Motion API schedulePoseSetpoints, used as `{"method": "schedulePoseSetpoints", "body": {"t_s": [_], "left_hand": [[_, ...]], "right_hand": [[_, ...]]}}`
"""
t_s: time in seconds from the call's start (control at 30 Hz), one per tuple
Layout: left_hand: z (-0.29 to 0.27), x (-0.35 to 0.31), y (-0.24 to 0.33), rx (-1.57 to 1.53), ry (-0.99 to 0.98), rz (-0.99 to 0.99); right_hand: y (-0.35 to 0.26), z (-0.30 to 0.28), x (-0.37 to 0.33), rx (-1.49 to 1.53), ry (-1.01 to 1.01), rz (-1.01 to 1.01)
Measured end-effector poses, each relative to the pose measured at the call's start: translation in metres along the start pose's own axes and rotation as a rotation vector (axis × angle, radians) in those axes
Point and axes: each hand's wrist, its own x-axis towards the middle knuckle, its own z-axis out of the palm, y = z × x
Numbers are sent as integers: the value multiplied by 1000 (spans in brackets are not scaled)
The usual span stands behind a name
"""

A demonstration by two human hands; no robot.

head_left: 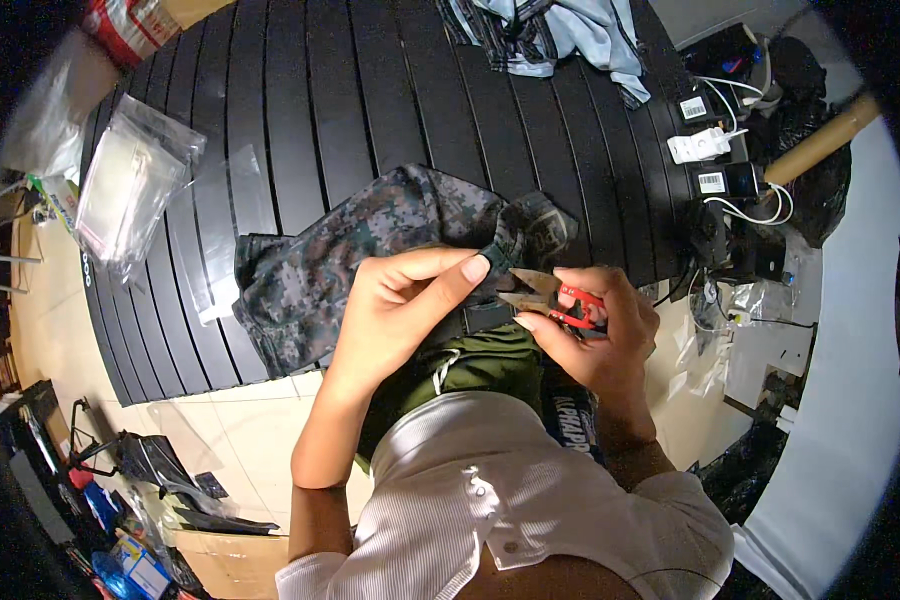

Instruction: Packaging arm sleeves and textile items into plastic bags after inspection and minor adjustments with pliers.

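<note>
A dark digital-camouflage garment [370, 235] lies partly bunched at the table's near edge. Thumb and forefinger of my left hand [395, 305] pinch a dark edge of its cloth. Just to the right, my right hand [615, 345] holds small red-handled thread snips [577, 306]. Their two pointed blades are spread apart and point left, toward the pinched cloth and close to my left fingertips. A dark end of the garment with a printed mark [550, 225] extends beyond the snips. Whether a thread lies between the blades is too small to tell.
Under the garment is a black slatted table [310, 110]. Clear plastic bags [135, 185] lie at its left, and striped light-blue cloth [570, 40] at its far side. White chargers with cables [705, 146] and a cardboard tube [820, 140] are at the right.
</note>
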Motion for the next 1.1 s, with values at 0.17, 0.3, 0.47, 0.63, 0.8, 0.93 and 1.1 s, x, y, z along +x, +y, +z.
{"method": "schedulePoseSetpoints", "body": {"t_s": [0.17, 0.3, 0.47, 0.63, 0.8, 0.93, 1.1], "left_hand": [[1, -2, -1, 71, -28, 49], [3, -3, 2, 138, -19, 70], [4, -3, 3, 235, -10, 102], [3, -3, 3, 283, -60, 128], [0, -5, 0, 172, -56, 42], [0, -4, -3, -27, -17, -35], [-5, -3, -2, -78, -73, -80]], "right_hand": [[-4, -2, 1, -47, -32, -24], [-3, -2, -1, -11, -27, 2], [-5, -2, -1, -10, -12, 52], [-3, -2, 3, 9, 6, -16], [-3, -4, 6, 33, -39, -80], [-1, -11, 2, 105, -181, -167], [-4, -14, 2, 104, -167, -111]]}}
